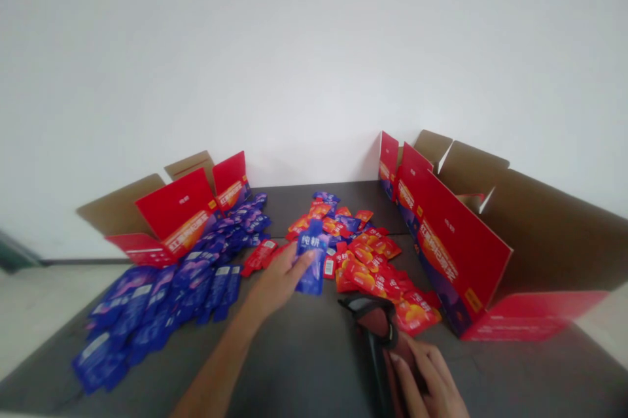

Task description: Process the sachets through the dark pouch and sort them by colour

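Observation:
A blue pouch with white lettering [312,260] is pinched upright in my left hand [282,277], over the middle of the table. My right hand [426,375], low in the view, is closed round the handle of a black and dark-red handheld scanner [375,323], whose wide head points away from me. Beyond both hands lies a mixed pile of pouches, mostly red-orange pouches [367,267] with some blue ones among them. To the left, many blue pouches [161,300] lie overlapped in a long heap. The scanner's handle is partly hidden by my fingers.
Red cartons [181,209] with raised flaps stand behind the blue heap at left. A row of larger open red cartons [451,241] lines the right side. The dark table [294,365] meets a white wall [314,78] at the back.

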`<state>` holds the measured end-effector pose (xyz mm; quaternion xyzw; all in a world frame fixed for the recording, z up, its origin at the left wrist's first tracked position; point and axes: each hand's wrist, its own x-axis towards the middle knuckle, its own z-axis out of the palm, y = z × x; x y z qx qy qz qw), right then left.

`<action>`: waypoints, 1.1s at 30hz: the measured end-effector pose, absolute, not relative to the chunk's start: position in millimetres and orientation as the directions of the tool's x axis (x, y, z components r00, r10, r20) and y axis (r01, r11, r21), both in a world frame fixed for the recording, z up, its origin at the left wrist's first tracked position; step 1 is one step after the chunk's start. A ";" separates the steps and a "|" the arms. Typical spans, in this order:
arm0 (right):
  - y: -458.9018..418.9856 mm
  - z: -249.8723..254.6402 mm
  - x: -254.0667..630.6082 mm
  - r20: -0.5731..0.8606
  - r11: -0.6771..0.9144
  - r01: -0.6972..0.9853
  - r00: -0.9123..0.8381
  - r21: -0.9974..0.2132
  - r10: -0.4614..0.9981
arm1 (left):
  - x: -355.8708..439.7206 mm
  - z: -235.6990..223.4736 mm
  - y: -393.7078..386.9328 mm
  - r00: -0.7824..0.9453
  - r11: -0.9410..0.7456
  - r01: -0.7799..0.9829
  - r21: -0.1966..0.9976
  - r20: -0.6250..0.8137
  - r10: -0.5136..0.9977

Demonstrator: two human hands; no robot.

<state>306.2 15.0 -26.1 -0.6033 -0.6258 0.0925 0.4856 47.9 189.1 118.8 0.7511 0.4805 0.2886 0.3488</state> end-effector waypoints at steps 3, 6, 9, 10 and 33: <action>11.6 -23.3 303.8 0.482 0.203 0.663 0.269 -0.720 0.834 | 39.8 92.7 123.9 0.461 -0.031 0.429 0.903 -0.189 0.867; 10.4 -21.6 299.5 0.461 0.151 0.668 0.315 -0.729 0.830 | 37.3 58.2 89.3 0.444 0.062 0.487 0.871 -0.309 0.841; 10.9 -20.8 297.9 0.435 0.118 0.658 0.343 -0.744 0.832 | 38.2 32.9 80.6 0.370 0.017 0.564 0.826 -0.271 0.889; 11.2 -21.0 298.1 0.428 0.110 0.654 0.350 -0.749 0.833 | 38.3 27.4 79.9 0.343 -0.025 0.599 0.800 -0.229 0.911; 48.8 28.5 214.7 0.309 0.607 0.653 -0.524 -0.452 0.794 | 15.0 -48.6 8.7 0.483 -0.741 0.624 0.248 0.624 0.614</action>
